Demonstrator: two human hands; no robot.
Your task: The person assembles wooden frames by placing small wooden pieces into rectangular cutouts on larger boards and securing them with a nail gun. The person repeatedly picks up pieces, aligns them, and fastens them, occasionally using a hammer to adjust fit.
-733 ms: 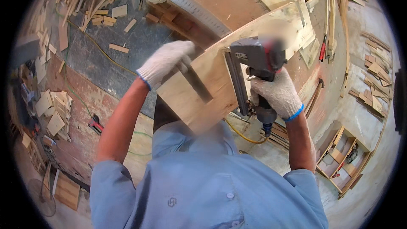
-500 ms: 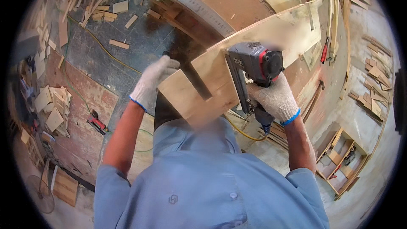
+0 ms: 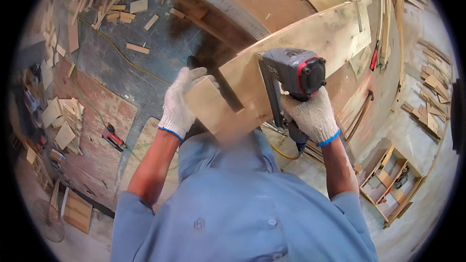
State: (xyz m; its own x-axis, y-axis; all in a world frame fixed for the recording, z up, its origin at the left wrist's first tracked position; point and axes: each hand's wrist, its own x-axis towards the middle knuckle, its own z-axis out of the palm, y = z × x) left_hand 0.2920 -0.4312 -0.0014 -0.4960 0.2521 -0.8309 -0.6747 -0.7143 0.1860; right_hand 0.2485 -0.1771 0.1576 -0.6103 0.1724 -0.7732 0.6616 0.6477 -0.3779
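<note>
My right hand (image 3: 313,114), in a white knit glove with a blue cuff, is wrapped around the handle of a grey and black nail gun (image 3: 291,70) with a red ring. The gun's long nose rests at a pale wooden board (image 3: 310,43) that runs from near my chest to the upper right. A deep slot is cut into the board's near left end, and a narrower one into its far end. My left hand (image 3: 179,99), gloved alike, grips the near left end beside the slot, its fingers reaching around the far edge and partly hidden.
A long metal ruler (image 3: 218,2) lies beyond the board on the worn worktop. A yellow hose (image 3: 124,58) crosses the dark surface at left, near a red and black tool (image 3: 113,139). Wood offcuts (image 3: 62,121) are heaped at left; a divided wooden box (image 3: 392,182) sits lower right.
My left hand has moved right and closed onto the board's near end. The nail gun and my right hand have barely shifted.
</note>
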